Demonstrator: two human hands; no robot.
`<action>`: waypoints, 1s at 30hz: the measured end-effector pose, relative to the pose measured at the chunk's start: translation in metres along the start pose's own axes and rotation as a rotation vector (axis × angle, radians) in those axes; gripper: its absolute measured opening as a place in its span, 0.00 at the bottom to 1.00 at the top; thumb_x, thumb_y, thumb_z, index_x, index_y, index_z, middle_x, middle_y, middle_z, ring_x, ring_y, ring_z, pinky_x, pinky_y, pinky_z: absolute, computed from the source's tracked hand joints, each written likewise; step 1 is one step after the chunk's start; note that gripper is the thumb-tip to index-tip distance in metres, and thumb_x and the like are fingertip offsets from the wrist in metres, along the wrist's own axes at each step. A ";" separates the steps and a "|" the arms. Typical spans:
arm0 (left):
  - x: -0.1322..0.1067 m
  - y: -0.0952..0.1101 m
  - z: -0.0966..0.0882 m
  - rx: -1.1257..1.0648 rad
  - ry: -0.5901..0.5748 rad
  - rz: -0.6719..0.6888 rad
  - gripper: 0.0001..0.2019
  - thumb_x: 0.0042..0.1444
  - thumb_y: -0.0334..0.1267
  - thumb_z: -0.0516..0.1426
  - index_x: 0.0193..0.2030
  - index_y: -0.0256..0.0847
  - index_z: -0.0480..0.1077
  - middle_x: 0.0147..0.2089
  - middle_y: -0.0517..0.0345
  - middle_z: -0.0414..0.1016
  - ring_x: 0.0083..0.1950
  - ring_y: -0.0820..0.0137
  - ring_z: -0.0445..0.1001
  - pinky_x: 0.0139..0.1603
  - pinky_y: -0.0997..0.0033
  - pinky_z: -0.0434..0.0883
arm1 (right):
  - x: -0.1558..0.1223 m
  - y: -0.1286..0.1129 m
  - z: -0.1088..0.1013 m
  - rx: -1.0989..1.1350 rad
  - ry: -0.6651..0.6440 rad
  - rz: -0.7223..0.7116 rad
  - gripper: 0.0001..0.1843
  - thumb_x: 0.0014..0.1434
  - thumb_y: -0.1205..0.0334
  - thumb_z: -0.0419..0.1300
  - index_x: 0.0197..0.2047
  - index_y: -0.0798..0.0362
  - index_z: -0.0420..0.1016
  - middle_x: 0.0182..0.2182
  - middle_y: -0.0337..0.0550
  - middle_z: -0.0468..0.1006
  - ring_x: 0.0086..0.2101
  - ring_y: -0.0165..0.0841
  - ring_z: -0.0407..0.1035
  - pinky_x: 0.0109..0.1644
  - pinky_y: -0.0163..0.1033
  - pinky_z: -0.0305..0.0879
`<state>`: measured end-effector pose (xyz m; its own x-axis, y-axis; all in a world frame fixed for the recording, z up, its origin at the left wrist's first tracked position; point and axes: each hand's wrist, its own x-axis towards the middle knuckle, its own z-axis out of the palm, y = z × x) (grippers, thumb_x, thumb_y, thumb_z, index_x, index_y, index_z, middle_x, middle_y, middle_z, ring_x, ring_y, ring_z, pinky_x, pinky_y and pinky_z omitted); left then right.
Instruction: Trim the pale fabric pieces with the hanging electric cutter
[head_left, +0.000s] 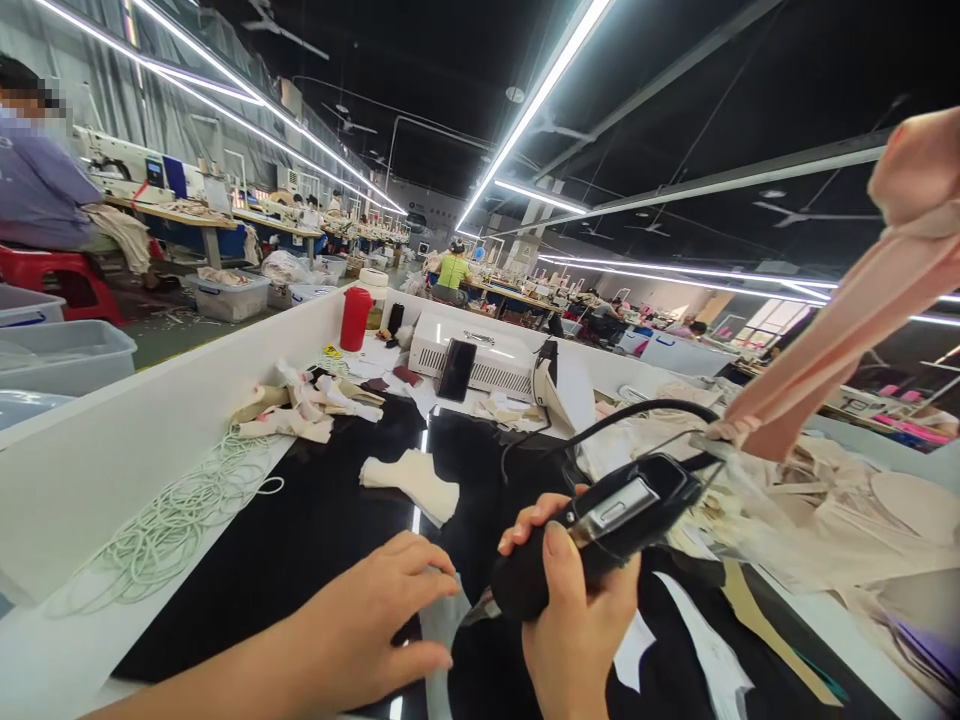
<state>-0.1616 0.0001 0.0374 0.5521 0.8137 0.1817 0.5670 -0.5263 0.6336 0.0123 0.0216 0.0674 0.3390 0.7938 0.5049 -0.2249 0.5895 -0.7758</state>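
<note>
My right hand [577, 610] is wrapped round a black corded handheld power tool [622, 520] with a metal plate on its side. Its thin metal tip [481, 608] points down-left, close to a greyish translucent strip [442, 640] on the glossy black work surface [300, 560]. Over that strip's left edge is my left hand [375, 610], open with fingers apart; whether it presses on the strip I cannot tell. Ahead lies a cream fabric piece [412, 482]. A knotted pink fabric strap [817, 340] runs from the tool's rear end to the upper right.
Pale green cord [180, 515] lies tangled on the left, below fabric scraps [307, 405]. A phone [457, 370] leans on a white vented box [480, 345], near a red canister [355, 318]. Beige fabric [847, 500] piles up right. White walls [172, 425] edge the table.
</note>
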 end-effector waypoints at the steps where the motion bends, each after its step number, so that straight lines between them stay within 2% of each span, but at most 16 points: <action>1: 0.000 0.004 0.001 -0.013 -0.036 -0.029 0.25 0.53 0.37 0.70 0.58 0.43 0.74 0.62 0.51 0.72 0.62 0.57 0.69 0.66 0.57 0.68 | -0.001 0.001 0.000 -0.007 -0.001 -0.003 0.16 0.61 0.58 0.69 0.49 0.44 0.69 0.33 0.34 0.77 0.26 0.28 0.71 0.29 0.37 0.75; 6: 0.002 0.015 0.004 0.003 -0.165 -0.095 0.35 0.47 0.42 0.73 0.63 0.42 0.71 0.66 0.47 0.69 0.67 0.52 0.65 0.70 0.52 0.64 | -0.003 0.005 -0.001 -0.026 -0.009 -0.011 0.15 0.61 0.58 0.68 0.48 0.45 0.69 0.33 0.34 0.77 0.25 0.28 0.71 0.28 0.37 0.75; 11: 0.004 0.017 0.002 0.043 -0.188 -0.096 0.37 0.49 0.42 0.72 0.66 0.45 0.69 0.67 0.49 0.69 0.67 0.51 0.65 0.71 0.48 0.62 | -0.002 0.006 -0.003 -0.030 -0.008 -0.013 0.15 0.61 0.58 0.68 0.47 0.45 0.68 0.34 0.35 0.77 0.26 0.29 0.71 0.28 0.37 0.75; 15: 0.004 0.017 0.000 0.047 -0.216 -0.092 0.36 0.50 0.43 0.71 0.66 0.43 0.70 0.69 0.47 0.68 0.69 0.50 0.64 0.73 0.48 0.60 | -0.001 0.006 -0.003 -0.031 -0.012 -0.022 0.14 0.61 0.58 0.68 0.47 0.44 0.69 0.34 0.35 0.77 0.26 0.29 0.71 0.28 0.37 0.74; 20: 0.003 0.015 0.000 0.031 -0.234 -0.118 0.41 0.50 0.42 0.70 0.70 0.43 0.64 0.72 0.47 0.64 0.73 0.49 0.60 0.75 0.38 0.48 | 0.000 0.006 -0.002 -0.023 -0.009 -0.038 0.14 0.61 0.59 0.68 0.47 0.44 0.69 0.34 0.34 0.78 0.25 0.29 0.71 0.28 0.37 0.74; 23: 0.002 0.016 0.000 0.033 -0.259 -0.172 0.43 0.52 0.41 0.69 0.73 0.41 0.58 0.75 0.47 0.57 0.75 0.50 0.55 0.76 0.39 0.44 | 0.001 0.005 -0.002 -0.026 -0.006 -0.035 0.14 0.61 0.59 0.68 0.46 0.45 0.69 0.34 0.35 0.78 0.25 0.29 0.71 0.28 0.37 0.74; 26: -0.001 0.016 0.000 0.046 -0.251 -0.200 0.44 0.53 0.43 0.68 0.74 0.39 0.56 0.76 0.46 0.53 0.76 0.51 0.52 0.76 0.40 0.43 | 0.001 0.005 -0.002 -0.030 0.013 -0.030 0.14 0.61 0.58 0.68 0.47 0.46 0.69 0.34 0.35 0.77 0.25 0.29 0.71 0.28 0.38 0.75; 30: -0.006 0.012 0.005 0.064 -0.181 -0.167 0.39 0.56 0.46 0.67 0.72 0.42 0.60 0.74 0.45 0.55 0.75 0.49 0.54 0.74 0.37 0.47 | 0.000 0.005 -0.001 -0.028 0.018 -0.022 0.14 0.61 0.59 0.68 0.47 0.45 0.69 0.34 0.35 0.77 0.25 0.29 0.71 0.29 0.38 0.75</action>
<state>-0.1547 -0.0123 0.0401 0.5446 0.8364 -0.0624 0.6938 -0.4075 0.5937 0.0121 0.0249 0.0631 0.3600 0.7780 0.5149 -0.1914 0.6017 -0.7754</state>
